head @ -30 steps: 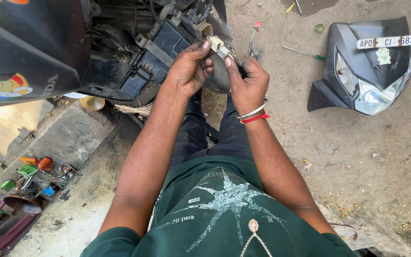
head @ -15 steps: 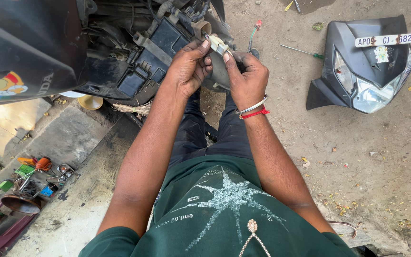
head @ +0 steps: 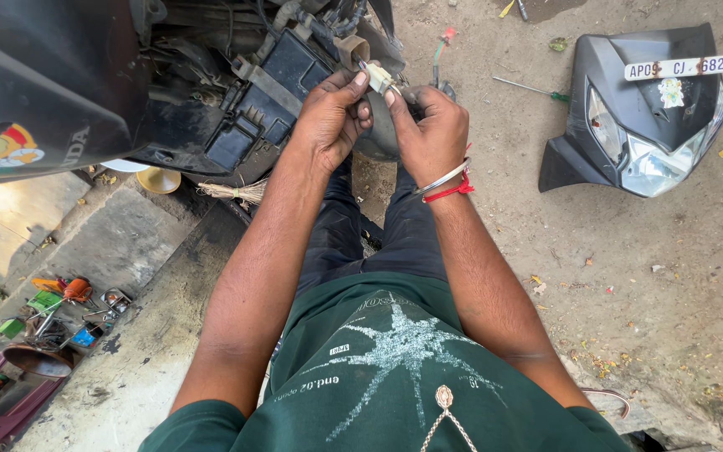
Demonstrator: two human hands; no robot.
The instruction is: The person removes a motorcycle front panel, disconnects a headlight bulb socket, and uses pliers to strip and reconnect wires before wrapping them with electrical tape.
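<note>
A small off-white plastic wiring connector (head: 378, 78) sits pinched between the fingertips of both hands, held up close against the exposed front of a scooter. The left hand (head: 332, 117) is curled nearly closed, its thumb and forefinger gripping the connector from the left side. The right hand (head: 428, 125) is likewise curled, its fingertips pressing on the connector from the right, so the two hands meet around it. A silver metal bangle (head: 438, 180) and a red thread band (head: 449, 192) circle the right wrist.

Just behind the connector lies the scooter's opened front (head: 269, 84), a mass of black plastic housings, brackets and dark cables. To the left of it spreads the scooter's glossy black body panel (head: 43, 75) with a colourful sticker on it.

On the dusty ground to the right, well apart from the hands, rests a detached dark grey headlight cowl (head: 638, 125) with a clear lens and a white number plate. Between it and the hands lies a thin screwdriver with a green handle (head: 537, 89).

At the lower left, on a concrete slab (head: 110, 243), a scatter of small orange, green and blue tools and parts (head: 60, 305) lies near a purple plastic tray (head: 2, 402). The person wears a dark green printed shirt (head: 395, 377) and dark trousers (head: 378, 234).
</note>
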